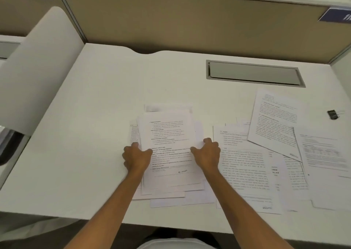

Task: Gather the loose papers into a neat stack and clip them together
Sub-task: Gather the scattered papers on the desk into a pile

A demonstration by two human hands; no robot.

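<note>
Head view, desk: white, with a cubicle partition along its far edge and a grey cable-tray lid set into the far right part of the top.
Head view, paper stack: a rough pile of printed sheets near the middle of the desk's near edge, edges not squared; lower sheets stick out at the far, left and near sides. The top sheet carries printed paragraphs and the word "E-mail" near its near edge.
Head view, left hand: at the stack's left edge, fingers curled closed around that edge, thumb lying on the top sheet.
Head view, right hand: at the stack's right edge, fingers curled closed against that edge, thumb on the top sheet. Both hands press the pile from either side.
Head view, loose papers: several overlapping printed sheets spread flat over the right half of the desk, just beside the stack and reaching towards the right edge; one tilted sheet lies on top of the others, towards the far side.
Head view, binder clip: small, black, lying on the bare desk near the right edge, apart from the sheets and well apart from both hands.
</note>
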